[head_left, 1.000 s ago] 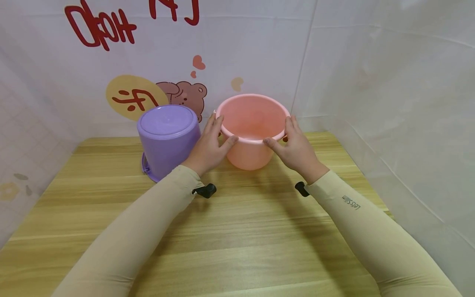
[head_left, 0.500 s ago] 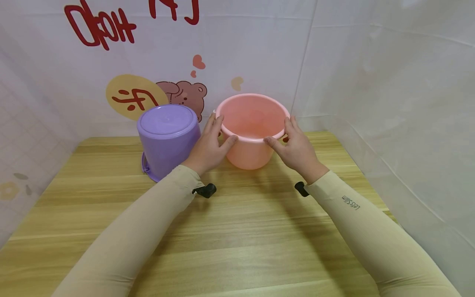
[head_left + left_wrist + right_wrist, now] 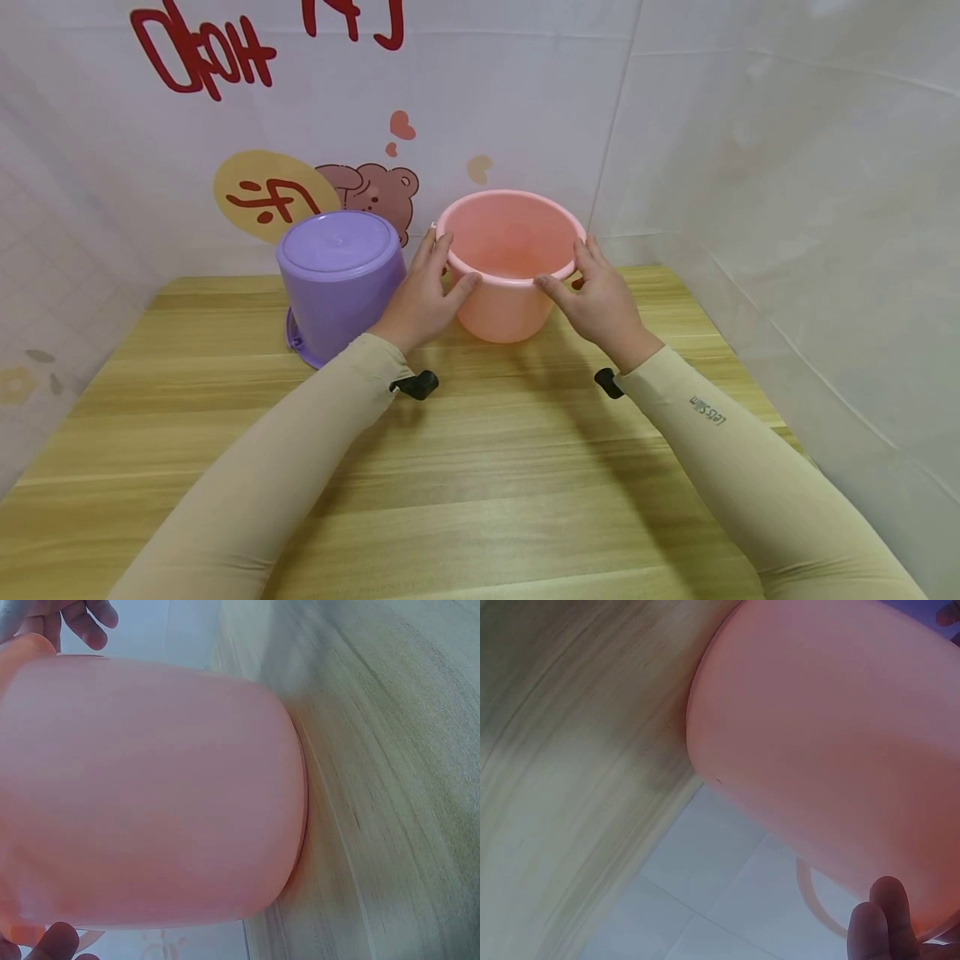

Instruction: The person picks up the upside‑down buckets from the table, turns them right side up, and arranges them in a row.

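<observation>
A pink bucket stands upright on the wooden table, its mouth facing up. My left hand holds its left side, thumb at the near rim and fingers along the side below the rim. On the opposite side my right hand grips the rim the same way. Both wrist views look at the bucket's smooth outer wall, and its base sits at the table. In the right wrist view a curved pale handle hangs behind the bucket.
A purple bucket stands upside down to the left, close by my left hand, its handle low at its side. Printed white cloth hangs behind the table, and plain white sheeting hangs along the right.
</observation>
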A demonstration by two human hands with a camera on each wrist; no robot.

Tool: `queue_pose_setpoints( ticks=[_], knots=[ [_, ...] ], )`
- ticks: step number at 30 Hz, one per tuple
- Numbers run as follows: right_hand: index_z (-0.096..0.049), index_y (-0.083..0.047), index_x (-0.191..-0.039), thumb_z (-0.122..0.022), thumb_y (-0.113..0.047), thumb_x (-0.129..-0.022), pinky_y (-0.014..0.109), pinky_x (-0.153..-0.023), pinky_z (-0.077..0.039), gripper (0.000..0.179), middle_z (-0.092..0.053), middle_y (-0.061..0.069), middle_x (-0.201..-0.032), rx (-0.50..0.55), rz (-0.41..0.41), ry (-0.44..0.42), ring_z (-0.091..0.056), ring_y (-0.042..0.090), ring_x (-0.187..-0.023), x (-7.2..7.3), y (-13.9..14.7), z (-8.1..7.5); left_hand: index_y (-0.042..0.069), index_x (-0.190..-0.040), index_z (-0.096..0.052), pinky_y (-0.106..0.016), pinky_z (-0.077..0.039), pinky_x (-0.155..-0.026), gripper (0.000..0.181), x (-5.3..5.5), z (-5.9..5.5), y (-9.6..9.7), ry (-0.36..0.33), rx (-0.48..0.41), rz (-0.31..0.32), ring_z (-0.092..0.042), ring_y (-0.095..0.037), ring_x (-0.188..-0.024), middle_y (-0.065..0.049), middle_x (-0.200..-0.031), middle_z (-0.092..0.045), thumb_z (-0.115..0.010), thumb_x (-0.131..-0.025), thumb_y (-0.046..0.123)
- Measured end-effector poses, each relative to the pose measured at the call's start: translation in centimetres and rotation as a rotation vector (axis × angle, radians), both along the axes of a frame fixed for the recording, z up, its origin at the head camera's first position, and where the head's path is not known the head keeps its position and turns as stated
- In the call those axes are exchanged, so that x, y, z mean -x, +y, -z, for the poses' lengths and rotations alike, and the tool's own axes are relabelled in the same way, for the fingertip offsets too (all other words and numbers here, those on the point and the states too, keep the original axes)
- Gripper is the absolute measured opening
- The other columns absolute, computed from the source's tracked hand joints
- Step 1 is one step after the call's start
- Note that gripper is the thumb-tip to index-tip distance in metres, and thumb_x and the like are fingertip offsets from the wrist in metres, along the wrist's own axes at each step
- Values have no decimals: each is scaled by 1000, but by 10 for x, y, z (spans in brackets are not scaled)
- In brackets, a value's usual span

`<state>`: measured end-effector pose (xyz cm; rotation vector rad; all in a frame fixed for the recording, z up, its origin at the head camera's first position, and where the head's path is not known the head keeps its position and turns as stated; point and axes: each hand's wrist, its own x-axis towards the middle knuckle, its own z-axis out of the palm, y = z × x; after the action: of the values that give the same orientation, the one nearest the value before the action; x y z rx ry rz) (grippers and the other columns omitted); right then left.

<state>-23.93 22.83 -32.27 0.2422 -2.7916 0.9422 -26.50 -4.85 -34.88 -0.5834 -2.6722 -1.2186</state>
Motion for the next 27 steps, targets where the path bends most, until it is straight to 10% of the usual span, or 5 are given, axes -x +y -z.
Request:
queue_pose_setpoints(
  ticks=[27],
  knots=[
    [-28, -5, -166, -63, -63, -99, 47, -84, -60, 95, -15, 27, -173, 15, 8, 48, -76, 30, -96, 2, 1, 6, 23, -170, -19, -56, -46, -116, 86, 3, 1, 2, -27, -18, -3, -54, -34, -142, -10, -179, 2, -49, -103, 67]
  ],
)
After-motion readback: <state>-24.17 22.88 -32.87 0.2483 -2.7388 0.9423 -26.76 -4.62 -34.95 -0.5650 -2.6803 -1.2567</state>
